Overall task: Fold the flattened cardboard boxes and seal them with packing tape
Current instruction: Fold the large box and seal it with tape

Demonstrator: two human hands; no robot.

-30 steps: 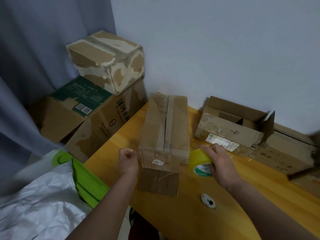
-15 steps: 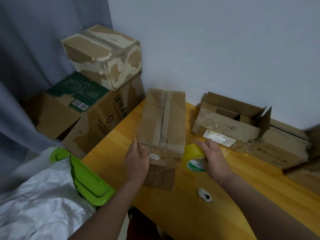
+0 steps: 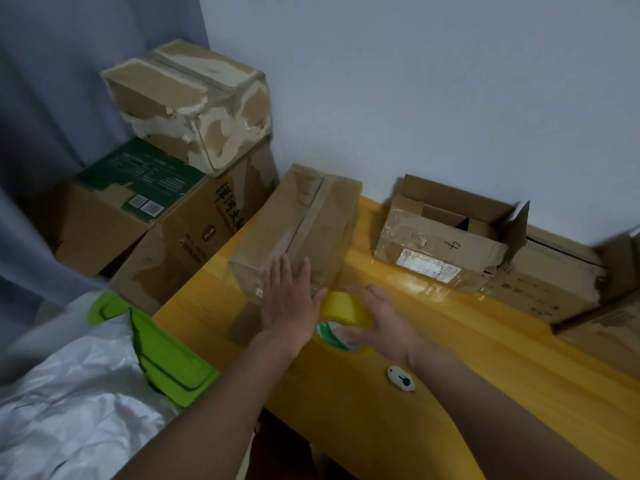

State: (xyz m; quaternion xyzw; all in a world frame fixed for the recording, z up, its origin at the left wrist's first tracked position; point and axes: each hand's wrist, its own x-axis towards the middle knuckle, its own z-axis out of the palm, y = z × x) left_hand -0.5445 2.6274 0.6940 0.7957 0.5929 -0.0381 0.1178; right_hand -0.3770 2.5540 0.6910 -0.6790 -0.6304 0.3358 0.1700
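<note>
A long closed cardboard box [image 3: 304, 223] lies on the yellow wooden table [image 3: 485, 358], taped along its top seam. My left hand [image 3: 289, 299] presses flat, fingers straight, on the box's near end. My right hand [image 3: 377, 323] grips a yellow roll of packing tape [image 3: 341, 313] just right of that end, standing on the table. An open cardboard box [image 3: 446, 237] marked with a handwritten figure sits against the wall to the right.
A small white tape cutter [image 3: 400, 377] lies on the table near my right wrist. More cardboard [image 3: 554, 282] lies at the far right. Stacked boxes [image 3: 187, 109] stand left of the table, with a green lid [image 3: 166, 351] and a white plastic sheet [image 3: 69, 410] below them.
My left hand moved from the box's left corner onto its near end and flattened there. My right hand stayed on the tape roll.
</note>
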